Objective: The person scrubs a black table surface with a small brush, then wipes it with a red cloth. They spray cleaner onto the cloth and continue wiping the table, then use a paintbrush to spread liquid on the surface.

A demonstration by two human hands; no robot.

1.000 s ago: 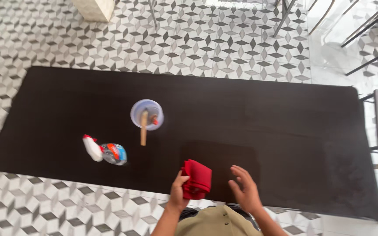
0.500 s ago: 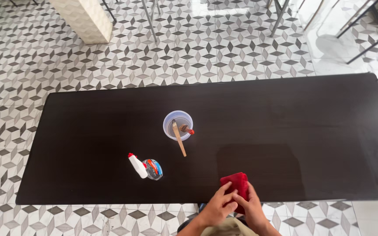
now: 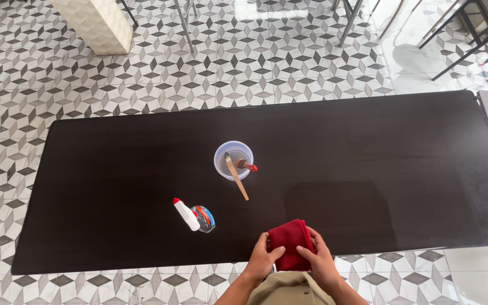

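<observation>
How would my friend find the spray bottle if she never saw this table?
Look at the long dark table on the patterned tile floor. Near its front edge, left of the two hands holding a folded red cloth, sits the spray bottle. It is the only thing with a white nozzle, red tip and clear body.

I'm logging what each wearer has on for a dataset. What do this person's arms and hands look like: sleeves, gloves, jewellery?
Both hands are bare: the left hand and right hand show no gloves, and no rings or watch can be made out. The forearms are uncovered as far as the frame shows, so no sleeves are visible. Between them sits a khaki-coloured garment on the torso.
</observation>
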